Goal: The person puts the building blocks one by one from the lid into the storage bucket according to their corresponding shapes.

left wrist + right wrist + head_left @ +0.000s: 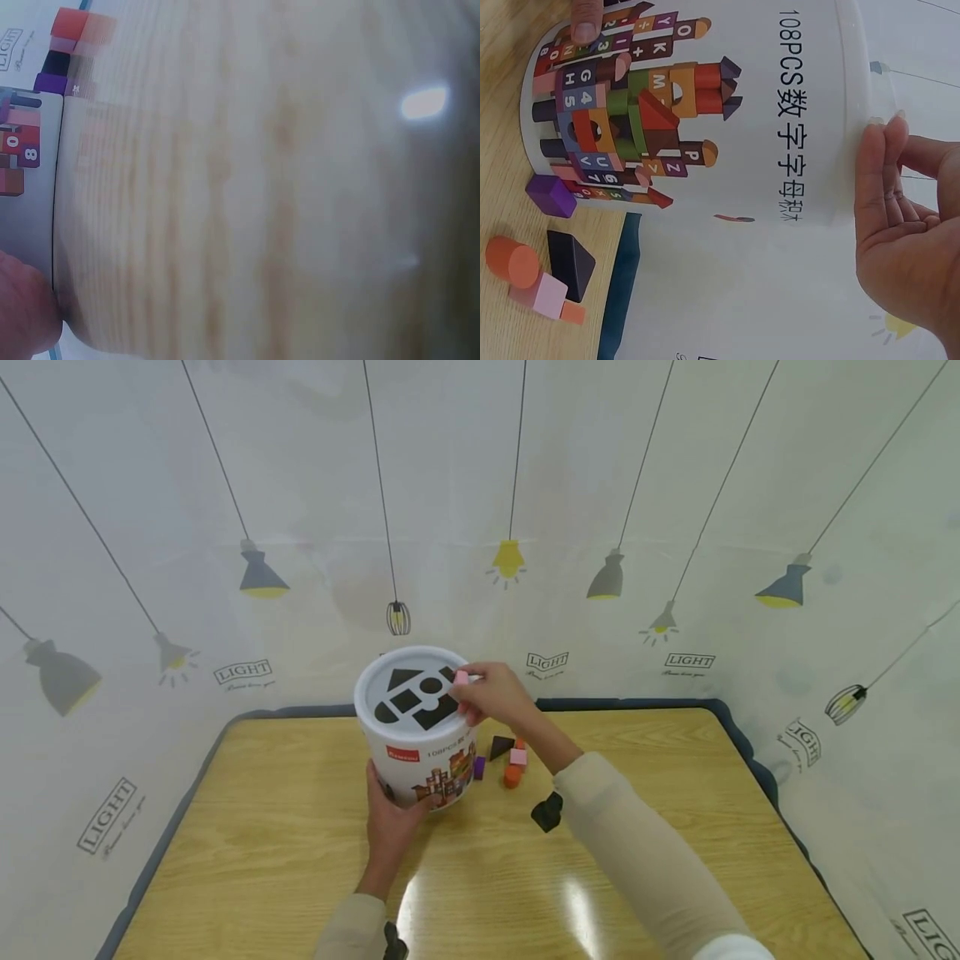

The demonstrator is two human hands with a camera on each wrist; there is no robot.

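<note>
A white bucket [405, 777] with toy-block pictures stands on the table, its lid [362, 693] cut with dark shaped holes. My left hand [393, 827] steadies the bucket low down, thumb on the front and fingers round its left side. In the left wrist view only part of that hand [26, 307] shows, against the bucket. Over the lid's right edge my right hand [497, 693] pinches a pink block [461, 677] between thumb and fingers, close to a hole. The right wrist view shows this hand [907, 225] at the lid's rim, the pink block hidden there.
Right of the bucket lie several loose blocks: a purple block [479, 767], a black triangle [501, 747], another pink block [518, 757], an orange cylinder [512, 777] and a small orange piece [520, 743]. The wooden table [285, 835] meets a lamp-patterned wall covering [450, 485] behind.
</note>
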